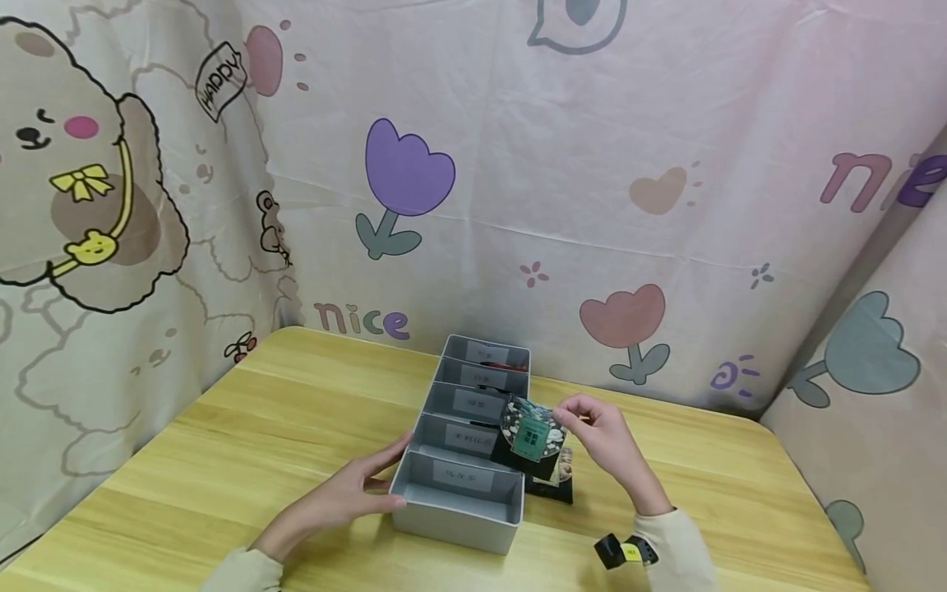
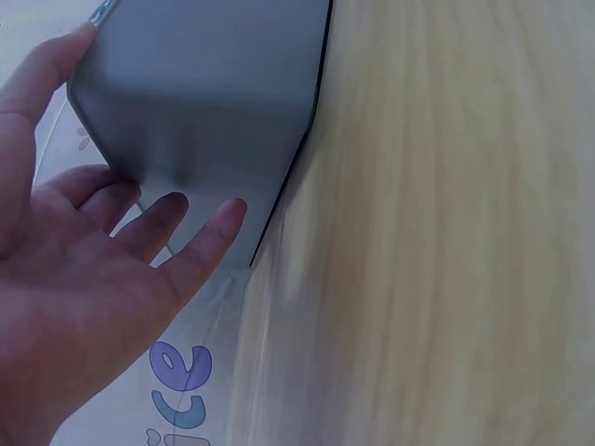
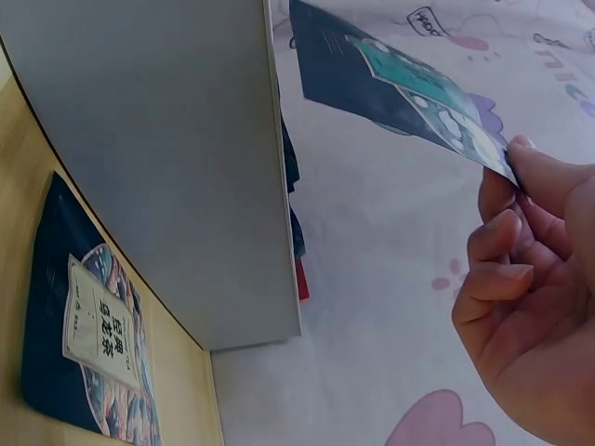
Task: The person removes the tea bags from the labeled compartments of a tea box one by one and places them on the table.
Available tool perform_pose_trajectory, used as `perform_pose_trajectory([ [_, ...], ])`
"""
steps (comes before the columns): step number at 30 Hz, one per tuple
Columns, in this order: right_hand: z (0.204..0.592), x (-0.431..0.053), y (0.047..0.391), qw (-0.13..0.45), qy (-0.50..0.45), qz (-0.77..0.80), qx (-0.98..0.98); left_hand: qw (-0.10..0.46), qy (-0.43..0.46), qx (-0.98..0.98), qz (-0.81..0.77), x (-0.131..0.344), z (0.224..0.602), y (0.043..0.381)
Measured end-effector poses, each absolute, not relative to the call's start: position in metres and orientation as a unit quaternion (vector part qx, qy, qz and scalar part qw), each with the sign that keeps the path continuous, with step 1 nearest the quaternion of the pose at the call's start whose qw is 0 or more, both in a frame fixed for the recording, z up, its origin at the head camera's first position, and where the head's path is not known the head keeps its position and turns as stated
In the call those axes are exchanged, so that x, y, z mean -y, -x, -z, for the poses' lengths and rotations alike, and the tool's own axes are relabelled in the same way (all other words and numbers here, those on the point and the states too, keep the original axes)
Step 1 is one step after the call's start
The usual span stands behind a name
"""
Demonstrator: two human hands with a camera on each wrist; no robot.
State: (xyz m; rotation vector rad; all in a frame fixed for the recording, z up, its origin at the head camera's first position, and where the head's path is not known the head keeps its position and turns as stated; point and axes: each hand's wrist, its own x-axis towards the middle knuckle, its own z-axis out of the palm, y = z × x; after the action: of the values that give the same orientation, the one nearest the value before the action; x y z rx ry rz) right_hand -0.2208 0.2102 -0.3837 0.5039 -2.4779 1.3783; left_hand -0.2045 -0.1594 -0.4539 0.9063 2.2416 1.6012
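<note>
My right hand (image 1: 602, 429) pinches the corner of a black tea packet (image 1: 530, 439) with a green label. The packet is tilted above the right side of a long grey divided box (image 1: 455, 524). My left hand (image 1: 340, 492) rests against the box's left side with fingers extended, its thumb near the front corner; the left wrist view shows the fingertips (image 2: 228, 218) against the grey wall. Another dark tea packet (image 3: 93, 330), with a cream label, lies on the table beside the box's right wall, partly covered by the held packet in the head view.
White labels (image 1: 462, 475) mark the box's several compartments. A red packet edge (image 1: 505, 366) shows in the farthest one, and dark edges show in those behind the front compartment. The wooden table (image 1: 311, 395) meets a printed curtain (image 1: 503, 164) at the back and sides.
</note>
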Motion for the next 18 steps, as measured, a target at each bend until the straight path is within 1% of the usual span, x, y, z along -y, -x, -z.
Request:
perform_pose_trajectory([
  [8,0.382,-0.217,0.220,0.098,-0.176,-0.479,0.854,0.123,-0.315,-0.763,-0.550,0.159,0.454,0.205],
  [18,0.388,-0.236,0.220,0.084,-0.143,-0.480,0.861,0.117,-0.319,-0.765,-0.547,0.159,0.454,0.206],
])
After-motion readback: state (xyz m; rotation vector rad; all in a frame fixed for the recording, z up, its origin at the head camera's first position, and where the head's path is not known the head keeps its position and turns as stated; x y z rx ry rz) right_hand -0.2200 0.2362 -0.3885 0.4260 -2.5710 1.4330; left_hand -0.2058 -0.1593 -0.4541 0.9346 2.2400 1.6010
